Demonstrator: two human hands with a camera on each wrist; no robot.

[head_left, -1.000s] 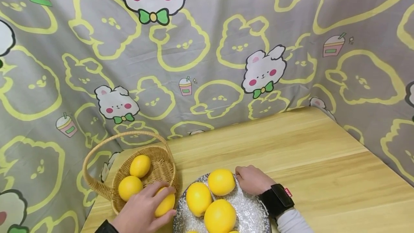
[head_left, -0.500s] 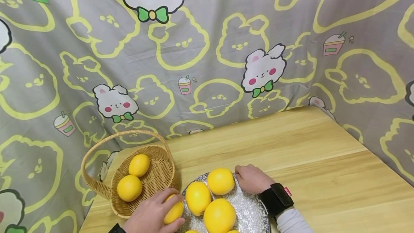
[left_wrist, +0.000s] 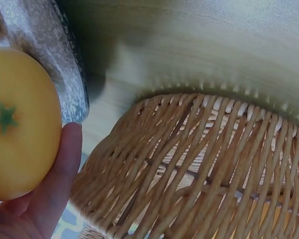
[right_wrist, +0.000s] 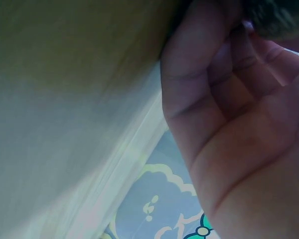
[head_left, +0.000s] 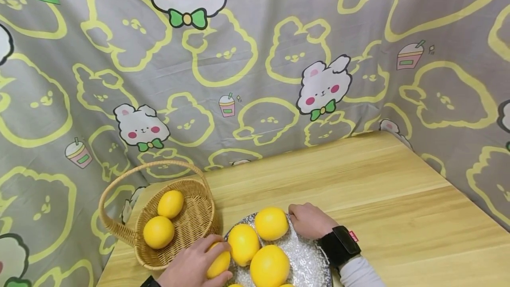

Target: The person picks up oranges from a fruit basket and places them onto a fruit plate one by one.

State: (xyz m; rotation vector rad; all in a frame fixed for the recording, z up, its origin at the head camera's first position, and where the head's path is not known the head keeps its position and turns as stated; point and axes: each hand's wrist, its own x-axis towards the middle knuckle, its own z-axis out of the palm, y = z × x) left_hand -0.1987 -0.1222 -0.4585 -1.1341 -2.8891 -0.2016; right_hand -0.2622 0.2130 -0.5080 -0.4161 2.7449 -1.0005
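Observation:
My left hand (head_left: 196,262) grips a yellow fruit (head_left: 221,264) at the left edge of a speckled grey plate (head_left: 308,258). The left wrist view shows that fruit (left_wrist: 20,124) with a green star-shaped stem mark, my fingers (left_wrist: 60,174) curled round it. Three more yellow fruits (head_left: 272,223) lie on the plate. My right hand (head_left: 310,220) holds the plate's far right rim, fingers curled over it (right_wrist: 229,59). A wicker basket (head_left: 197,216) with a hoop handle stands just left of the plate and holds two yellow fruits (head_left: 170,203).
The wooden table (head_left: 378,189) stretches back and to the right. A grey cartoon-print cloth (head_left: 255,56) hangs behind it and along both sides. The basket's woven wall (left_wrist: 204,164) sits close to my left hand.
My left hand has carried the yellow fruit rightward from the basket's front rim to the plate's left edge. The right hand has stayed on the plate's rim.

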